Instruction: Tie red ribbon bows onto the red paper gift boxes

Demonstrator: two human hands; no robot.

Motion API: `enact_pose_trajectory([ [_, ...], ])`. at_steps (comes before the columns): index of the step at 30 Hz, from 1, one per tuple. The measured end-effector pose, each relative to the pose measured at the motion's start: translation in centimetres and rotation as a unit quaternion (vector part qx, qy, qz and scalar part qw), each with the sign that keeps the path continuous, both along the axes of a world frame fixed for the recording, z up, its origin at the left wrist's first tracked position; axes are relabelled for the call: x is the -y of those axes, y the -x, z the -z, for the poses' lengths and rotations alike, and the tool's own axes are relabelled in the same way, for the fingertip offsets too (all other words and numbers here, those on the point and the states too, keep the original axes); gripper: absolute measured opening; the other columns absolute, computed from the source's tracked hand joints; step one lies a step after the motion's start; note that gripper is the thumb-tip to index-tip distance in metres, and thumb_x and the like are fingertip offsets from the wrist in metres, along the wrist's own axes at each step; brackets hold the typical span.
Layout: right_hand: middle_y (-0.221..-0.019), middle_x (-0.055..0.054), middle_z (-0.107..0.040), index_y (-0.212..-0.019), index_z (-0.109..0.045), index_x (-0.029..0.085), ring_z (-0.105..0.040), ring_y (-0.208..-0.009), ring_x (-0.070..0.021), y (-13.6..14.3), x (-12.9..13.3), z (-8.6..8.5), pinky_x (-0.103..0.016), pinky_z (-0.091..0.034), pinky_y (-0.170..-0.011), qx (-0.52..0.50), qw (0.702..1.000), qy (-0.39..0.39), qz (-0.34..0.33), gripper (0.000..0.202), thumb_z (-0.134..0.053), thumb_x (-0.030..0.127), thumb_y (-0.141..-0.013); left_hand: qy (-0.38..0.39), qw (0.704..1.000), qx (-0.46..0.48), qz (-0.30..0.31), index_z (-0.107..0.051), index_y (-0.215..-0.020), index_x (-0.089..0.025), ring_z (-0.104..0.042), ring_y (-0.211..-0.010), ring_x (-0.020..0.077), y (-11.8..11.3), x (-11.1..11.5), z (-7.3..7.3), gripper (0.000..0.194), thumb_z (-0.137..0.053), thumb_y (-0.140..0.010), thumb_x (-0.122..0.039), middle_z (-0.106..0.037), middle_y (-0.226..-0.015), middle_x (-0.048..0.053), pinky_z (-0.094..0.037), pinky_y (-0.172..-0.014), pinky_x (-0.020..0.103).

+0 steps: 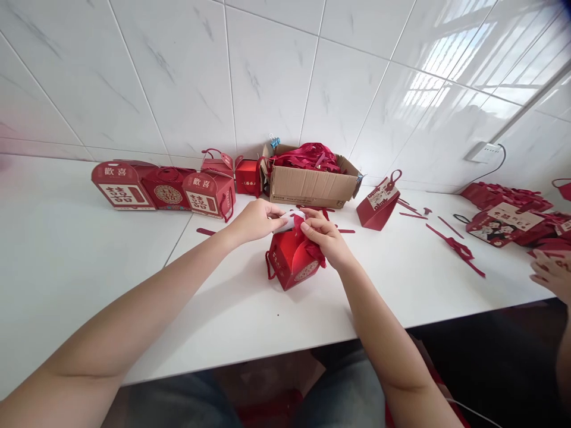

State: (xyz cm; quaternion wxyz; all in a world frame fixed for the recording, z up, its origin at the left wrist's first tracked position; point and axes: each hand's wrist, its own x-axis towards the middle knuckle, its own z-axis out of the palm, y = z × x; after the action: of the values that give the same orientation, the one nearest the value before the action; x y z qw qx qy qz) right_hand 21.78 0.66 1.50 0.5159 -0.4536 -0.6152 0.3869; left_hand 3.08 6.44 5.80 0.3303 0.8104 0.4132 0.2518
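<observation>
A small red box point(289, 259) with gold print and a red cord loop on its left side stands on the white table in front of me. My left hand point(259, 220) pinches a white-and-red flap point(289, 220) at the box's top. My right hand point(324, 238) has its thumb and fingers closed on the right side of that same top part. A dark red ribbon point(316, 253) hangs beneath my right fingers along the box's right side.
Several finished-looking red boxes point(168, 195) line the wall at left. A cardboard carton point(312, 185) of red ribbon stands behind my hands. To the right are a triangular red box point(377, 208), ribbon pieces point(459, 248), more red packages point(495, 224) and another person's hand point(553, 274).
</observation>
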Motion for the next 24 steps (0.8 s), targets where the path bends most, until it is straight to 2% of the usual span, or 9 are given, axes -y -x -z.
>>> enact_pose_trajectory([
  [5,-0.127,-0.006,-0.053,-0.067,-0.066,0.022,-0.039,-0.133,-0.0261,0.0,-0.2,0.1,-0.043,-0.025,-0.114,-0.006,1.0,0.021,0.012,0.032,-0.065,0.053,-0.077,-0.007,1.0,0.005,0.015,-0.075,-0.087,-0.016,-0.043,-0.047,0.0078,0.0,-0.2,0.1,0.032,-0.059,-0.079,-0.043,-0.064,-0.063,-0.001,-0.032,-0.04,0.019],
  [10,-0.114,-0.007,-0.06,-0.062,-0.064,0.021,-0.049,-0.122,-0.0275,0.1,-0.4,0.2,-0.042,-0.033,-0.109,-0.016,0.999,0.043,0.027,0.037,-0.067,0.056,-0.073,-0.002,0.998,0.03,0.056,-0.076,-0.089,-0.017,-0.062,-0.074,0.0179,0.1,-0.3,0.4,0.038,-0.062,-0.077,-0.05,-0.073,-0.082,0.003,-0.048,-0.059,0.024],
  [12,-0.112,-0.006,-0.059,-0.06,-0.061,0.021,-0.052,-0.118,-0.0273,0.1,-0.3,0.1,-0.043,-0.035,-0.107,-0.005,0.999,0.042,0.022,0.039,-0.067,0.057,-0.073,0.006,0.997,0.035,0.073,-0.076,-0.091,-0.018,-0.064,-0.08,0.02,0.2,-0.2,0.4,0.037,-0.062,-0.077,-0.049,-0.074,-0.086,0.003,-0.05,-0.066,0.026],
  [15,-0.106,-0.006,-0.059,-0.057,-0.057,0.02,-0.056,-0.109,-0.0254,0.2,-0.1,-0.2,-0.042,-0.04,-0.102,0.016,0.999,0.037,0.014,0.042,-0.064,0.057,-0.076,0.002,0.997,0.026,0.078,-0.076,-0.093,-0.02,-0.065,-0.081,0.02,0.3,0.0,0.1,0.035,-0.064,-0.075,-0.048,-0.075,-0.089,0.003,-0.051,-0.068,0.026],
  [17,-0.1,-0.006,-0.06,-0.057,-0.056,0.02,-0.058,-0.102,-0.0238,0.2,0.0,-0.3,-0.041,-0.043,-0.098,0.027,0.999,0.03,0.011,0.044,-0.063,0.058,-0.077,-0.003,0.997,0.021,0.074,-0.076,-0.09,-0.02,-0.065,-0.078,0.0191,0.3,0.2,-0.2,0.034,-0.068,-0.072,-0.048,-0.074,-0.087,0.003,-0.05,-0.065,0.025],
  [19,-0.098,-0.006,-0.061,-0.057,-0.057,0.02,-0.059,-0.099,-0.0229,0.3,0.0,-0.3,-0.041,-0.045,-0.095,0.034,0.999,0.028,0.005,0.044,-0.062,0.058,-0.078,0.012,0.998,0.019,0.066,-0.073,-0.076,-0.02,-0.06,-0.065,0.016,0.3,0.5,-0.5,0.032,-0.068,-0.072,-0.051,-0.069,-0.072,0.002,-0.045,-0.054,0.023],
  [21,-0.102,-0.006,-0.063,-0.06,-0.059,0.021,-0.059,-0.103,-0.0239,0.2,0.0,-0.2,-0.042,-0.044,-0.098,0.036,0.999,0.032,0.001,0.042,-0.062,0.058,-0.079,0.038,0.998,0.021,0.049,-0.065,-0.059,-0.018,-0.047,-0.048,0.0109,0.2,0.8,-0.7,0.04,-0.062,-0.076,-0.054,-0.054,-0.053,0.0,-0.033,-0.042,0.022],
  [23,-0.108,-0.007,-0.064,-0.062,-0.062,0.021,-0.056,-0.112,-0.0258,0.2,0.0,-0.1,-0.045,-0.04,-0.103,0.037,0.999,0.038,0.004,0.039,-0.063,0.057,-0.079,0.052,0.997,0.037,0.039,-0.058,-0.054,-0.018,-0.036,-0.043,0.0081,0.0,1.0,-0.8,0.045,-0.058,-0.081,-0.053,-0.043,-0.047,-0.002,-0.026,-0.04,0.022],
  [24,-0.11,-0.007,-0.064,-0.064,-0.063,0.021,-0.055,-0.115,-0.0264,0.2,0.0,-0.1,-0.046,-0.039,-0.105,0.036,0.999,0.039,0.006,0.038,-0.064,0.056,-0.079,0.053,0.996,0.053,0.041,-0.058,-0.055,-0.017,-0.036,-0.045,0.0078,-0.1,1.1,-0.8,0.042,-0.058,-0.081,-0.051,-0.043,-0.049,-0.003,-0.026,-0.041,0.021],
])
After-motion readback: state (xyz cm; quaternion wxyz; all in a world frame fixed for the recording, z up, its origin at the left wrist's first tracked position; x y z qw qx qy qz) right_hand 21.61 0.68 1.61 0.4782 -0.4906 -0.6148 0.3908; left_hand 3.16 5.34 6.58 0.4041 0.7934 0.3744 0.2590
